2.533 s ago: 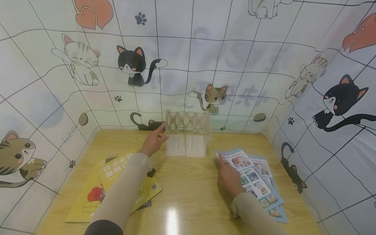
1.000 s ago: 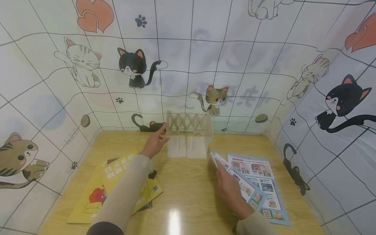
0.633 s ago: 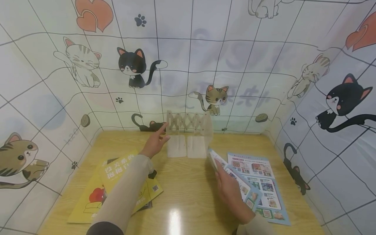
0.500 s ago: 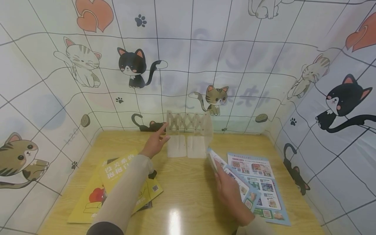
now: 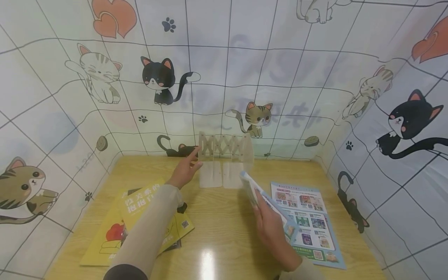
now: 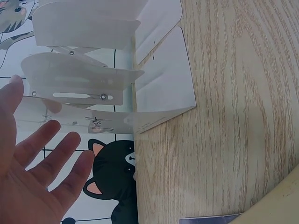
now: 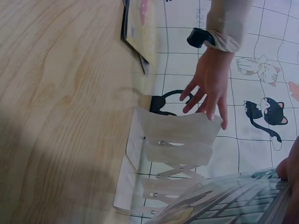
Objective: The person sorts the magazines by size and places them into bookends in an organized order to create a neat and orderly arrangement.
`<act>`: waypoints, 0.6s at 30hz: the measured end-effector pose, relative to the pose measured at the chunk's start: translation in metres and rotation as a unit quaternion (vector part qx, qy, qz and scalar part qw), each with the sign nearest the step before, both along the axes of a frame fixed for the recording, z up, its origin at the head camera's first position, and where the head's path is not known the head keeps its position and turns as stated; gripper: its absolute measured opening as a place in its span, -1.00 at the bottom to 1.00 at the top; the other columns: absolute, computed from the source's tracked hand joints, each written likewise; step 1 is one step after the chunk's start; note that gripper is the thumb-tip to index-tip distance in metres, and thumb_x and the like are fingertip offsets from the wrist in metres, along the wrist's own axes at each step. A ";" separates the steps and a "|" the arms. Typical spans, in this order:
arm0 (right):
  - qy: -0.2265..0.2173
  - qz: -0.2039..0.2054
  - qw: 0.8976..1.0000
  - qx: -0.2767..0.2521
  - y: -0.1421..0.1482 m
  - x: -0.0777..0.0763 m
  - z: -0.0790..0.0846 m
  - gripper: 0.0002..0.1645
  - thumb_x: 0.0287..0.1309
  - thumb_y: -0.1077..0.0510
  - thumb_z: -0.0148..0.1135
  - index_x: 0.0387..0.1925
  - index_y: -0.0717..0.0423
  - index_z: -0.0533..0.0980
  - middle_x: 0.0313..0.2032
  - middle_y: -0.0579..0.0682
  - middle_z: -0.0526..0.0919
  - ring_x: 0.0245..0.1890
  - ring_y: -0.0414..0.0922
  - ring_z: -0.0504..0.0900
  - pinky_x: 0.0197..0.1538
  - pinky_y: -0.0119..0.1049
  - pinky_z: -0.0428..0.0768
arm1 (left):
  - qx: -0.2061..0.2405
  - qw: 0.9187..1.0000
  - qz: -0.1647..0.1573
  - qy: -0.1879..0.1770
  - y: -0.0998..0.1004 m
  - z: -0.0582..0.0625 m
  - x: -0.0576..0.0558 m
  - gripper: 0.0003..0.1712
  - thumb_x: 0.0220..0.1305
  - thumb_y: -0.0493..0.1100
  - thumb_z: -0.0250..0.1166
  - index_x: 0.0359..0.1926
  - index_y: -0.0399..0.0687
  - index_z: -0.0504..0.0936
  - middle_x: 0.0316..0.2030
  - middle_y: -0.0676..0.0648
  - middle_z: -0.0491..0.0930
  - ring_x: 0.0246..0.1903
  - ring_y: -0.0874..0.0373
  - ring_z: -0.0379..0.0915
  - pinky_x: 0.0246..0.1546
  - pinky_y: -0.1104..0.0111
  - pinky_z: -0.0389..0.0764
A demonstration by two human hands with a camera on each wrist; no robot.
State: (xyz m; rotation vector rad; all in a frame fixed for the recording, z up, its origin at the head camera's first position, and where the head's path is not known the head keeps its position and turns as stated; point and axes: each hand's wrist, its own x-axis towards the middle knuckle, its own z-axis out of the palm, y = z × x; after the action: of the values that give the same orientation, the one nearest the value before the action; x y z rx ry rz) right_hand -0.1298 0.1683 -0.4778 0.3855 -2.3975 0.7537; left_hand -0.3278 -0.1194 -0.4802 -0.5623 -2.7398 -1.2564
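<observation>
My left hand (image 5: 182,171) touches the left end panel of a white expandable book rack (image 5: 211,177) with its fingertips. Its fingers are extended and spread in the left wrist view, beside the rack's thin panels (image 6: 77,88). My right hand (image 5: 272,227) grips a thin blue-and-white book (image 5: 250,184), tilted up off the table, its top corner just in front of the rack's right base plate. Part of that book's glossy cover (image 7: 229,200) shows in the right wrist view. Another blue-and-white book (image 5: 315,217) lies flat beneath and to the right.
Several yellow books (image 5: 101,241) lie overlapped at the left of the wooden table (image 5: 217,217), partly under my left forearm. Behind the rack stands a wall covering (image 5: 224,77) printed with cartoon cats, which also runs along both sides.
My right hand has lifted the upper blue-and-white book off the other one, tipped it up and brought it left toward the rack. My left hand stays at the rack.
</observation>
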 end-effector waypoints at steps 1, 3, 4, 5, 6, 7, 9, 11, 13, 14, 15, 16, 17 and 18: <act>0.002 0.003 1.000 -0.007 -0.001 0.000 0.002 -0.33 0.30 0.32 0.12 0.42 0.10 0.26 0.06 0.28 0.59 -0.03 0.19 0.62 -0.07 0.17 0.57 | 0.000 1.000 0.000 0.000 0.000 0.000 0.000 -0.26 0.46 -0.03 0.11 0.54 0.24 -0.01 0.18 -0.27 0.47 -0.02 -0.21 0.53 -0.05 -0.08 0.53; 0.011 0.011 1.000 -0.020 -0.002 -0.001 0.004 -0.33 0.30 0.32 0.12 0.42 0.09 0.26 0.13 0.25 0.55 0.04 0.19 0.58 -0.03 0.18 0.55 | -0.001 1.000 0.000 0.000 0.000 0.001 0.001 -0.26 0.46 -0.03 0.11 0.54 0.24 -0.01 0.18 -0.28 0.46 -0.02 -0.21 0.53 -0.06 -0.08 0.53; 0.018 0.015 0.999 -0.025 -0.003 -0.002 0.005 -0.34 0.29 0.33 0.12 0.41 0.10 0.27 0.15 0.25 0.54 0.06 0.20 0.56 -0.02 0.20 0.54 | -0.001 1.000 0.000 0.001 0.000 0.001 0.001 -0.26 0.46 -0.03 0.11 0.54 0.23 -0.01 0.18 -0.29 0.46 -0.02 -0.21 0.53 -0.06 -0.09 0.53; 0.028 0.018 0.999 -0.028 -0.004 -0.003 0.006 -0.34 0.28 0.33 0.12 0.40 0.12 0.28 0.15 0.24 0.53 0.07 0.21 0.56 -0.02 0.20 0.54 | 0.000 1.000 0.000 0.000 0.000 0.001 0.001 -0.26 0.46 -0.03 0.11 0.54 0.22 0.00 0.18 -0.29 0.46 -0.02 -0.22 0.53 -0.06 -0.09 0.53; 0.039 0.019 0.999 -0.030 -0.005 -0.003 0.007 -0.35 0.26 0.35 0.13 0.39 0.14 0.30 0.15 0.24 0.54 0.06 0.21 0.57 -0.04 0.20 0.54 | -0.001 1.000 0.001 -0.001 0.000 0.000 0.001 -0.26 0.46 -0.03 0.11 0.54 0.23 0.00 0.18 -0.30 0.46 -0.02 -0.21 0.53 -0.06 -0.09 0.53; 0.047 0.021 0.998 -0.035 -0.005 -0.004 0.008 -0.35 0.25 0.36 0.13 0.38 0.16 0.31 0.15 0.25 0.54 0.06 0.21 0.56 -0.04 0.19 0.55 | 0.000 1.000 0.001 -0.002 0.000 0.000 0.001 -0.26 0.46 -0.03 0.11 0.54 0.22 0.00 0.18 -0.30 0.46 -0.02 -0.21 0.53 -0.06 -0.09 0.53; 0.064 0.028 0.997 -0.043 -0.007 -0.004 0.010 -0.35 0.22 0.38 0.13 0.36 0.20 0.31 0.13 0.27 0.54 0.05 0.22 0.57 -0.06 0.18 0.56 | 0.002 1.000 0.002 -0.004 0.000 0.000 0.000 -0.26 0.46 -0.03 0.12 0.54 0.23 0.01 0.18 -0.30 0.46 -0.02 -0.21 0.53 -0.07 -0.10 0.53; 0.074 0.038 0.995 -0.057 -0.008 -0.005 0.012 -0.34 0.21 0.40 0.13 0.36 0.21 0.31 0.12 0.28 0.55 0.05 0.22 0.57 -0.06 0.15 0.57 | 0.003 1.000 0.003 -0.006 0.000 0.000 0.000 -0.26 0.45 -0.03 0.12 0.53 0.23 0.01 0.19 -0.30 0.45 -0.02 -0.20 0.53 -0.07 -0.09 0.53; 0.076 0.050 0.993 -0.072 -0.009 -0.004 0.014 -0.33 0.21 0.42 0.11 0.37 0.21 0.30 0.12 0.29 0.55 0.06 0.22 0.57 -0.05 0.14 0.57 | 0.003 1.000 0.003 -0.007 0.000 -0.001 -0.001 -0.26 0.45 -0.03 0.12 0.53 0.24 0.01 0.19 -0.30 0.45 -0.02 -0.20 0.53 -0.08 -0.09 0.54; 0.074 0.057 0.992 -0.079 -0.009 -0.004 0.015 -0.33 0.22 0.42 0.10 0.38 0.22 0.29 0.12 0.29 0.54 0.07 0.22 0.56 -0.03 0.13 0.56 | 0.004 1.000 0.003 -0.007 0.000 -0.001 -0.002 -0.25 0.45 -0.03 0.13 0.53 0.24 0.01 0.19 -0.30 0.45 -0.02 -0.20 0.53 -0.08 -0.09 0.54; 0.068 0.063 0.992 -0.088 -0.010 -0.004 0.016 -0.33 0.24 0.42 0.08 0.39 0.20 0.27 0.15 0.26 0.53 0.10 0.20 0.54 0.00 0.11 0.55 | 0.004 1.000 0.002 -0.007 0.000 -0.001 -0.002 -0.25 0.45 -0.03 0.12 0.54 0.24 0.01 0.19 -0.30 0.45 -0.02 -0.20 0.53 -0.08 -0.09 0.54; 0.063 0.066 0.991 -0.095 -0.010 -0.003 0.017 -0.33 0.27 0.41 0.06 0.41 0.18 0.25 0.17 0.23 0.52 0.13 0.18 0.52 0.04 0.08 0.53 | 0.004 1.000 0.002 -0.007 0.000 -0.001 -0.002 -0.25 0.45 -0.03 0.12 0.54 0.24 0.01 0.19 -0.30 0.45 -0.02 -0.20 0.53 -0.08 -0.09 0.54; 0.059 0.071 0.990 -0.102 -0.011 -0.003 0.019 -0.33 0.29 0.41 0.03 0.42 0.17 0.23 0.19 0.21 0.50 0.15 0.16 0.50 0.07 0.05 0.52 | 0.004 1.000 0.002 -0.007 0.000 -0.001 -0.002 -0.25 0.45 -0.03 0.12 0.54 0.24 0.01 0.19 -0.30 0.45 -0.02 -0.20 0.53 -0.08 -0.09 0.54; 0.059 0.073 0.990 -0.109 -0.011 -0.003 0.020 -0.32 0.30 0.42 0.02 0.43 0.16 0.22 0.21 0.19 0.49 0.18 0.14 0.48 0.10 0.02 0.49 | 0.005 1.000 0.003 -0.009 0.000 -0.001 -0.002 -0.25 0.45 -0.03 0.13 0.53 0.25 0.01 0.19 -0.30 0.45 -0.02 -0.20 0.53 -0.09 -0.08 0.54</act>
State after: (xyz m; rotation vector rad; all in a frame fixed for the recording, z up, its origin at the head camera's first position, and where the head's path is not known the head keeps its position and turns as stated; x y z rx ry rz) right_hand -0.1325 0.1569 -0.4575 0.5047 -2.1680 1.0181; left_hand -0.3299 -0.1195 -0.4814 -0.5451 -2.7462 -1.2783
